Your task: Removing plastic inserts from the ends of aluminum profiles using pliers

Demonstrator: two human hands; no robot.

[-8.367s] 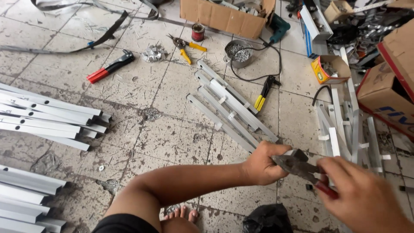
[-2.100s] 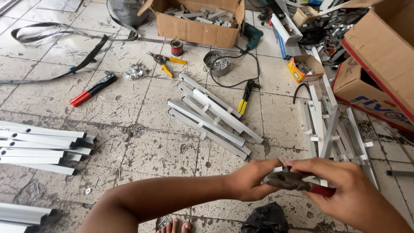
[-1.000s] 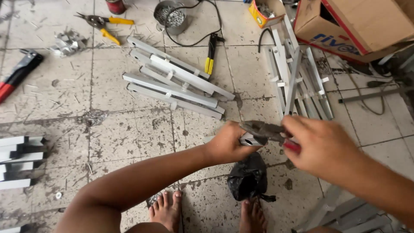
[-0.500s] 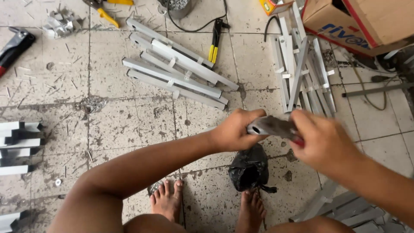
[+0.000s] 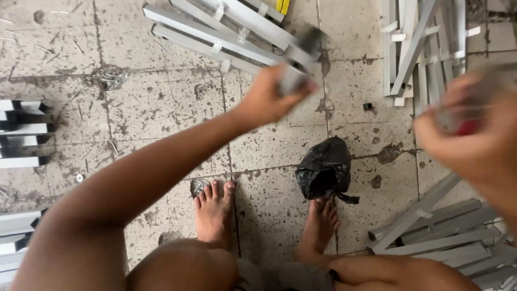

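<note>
- Two hands show. The left hand (image 5: pixel 266 99) is closed around one short grey metal piece (image 5: pixel 298 67), held above the tiled floor (image 5: pixel 161 108); the piece is smeared by motion, so its exact shape cannot be told.
- The right hand (image 5: pixel 474 134) is heavily blurred at the right edge. Its fingers curl around something with a red part (image 5: pixel 467 126); what that is cannot be made out.
- One black plastic bag (image 5: pixel 326 170) lies on the floor, just beside the right of two bare feet (image 5: pixel 214 213).
- Four groups of grey metal channel strips show: one bundle (image 5: pixel 215 32) at the top behind the left hand, one rack-like stack (image 5: pixel 420 43) at upper right, one pile (image 5: pixel 441 237) at lower right, and white-ended pieces (image 5: pixel 21 134) cut off by the left edge.
- A yellow handle tip (image 5: pixel 282 5) is cropped at the top.
</note>
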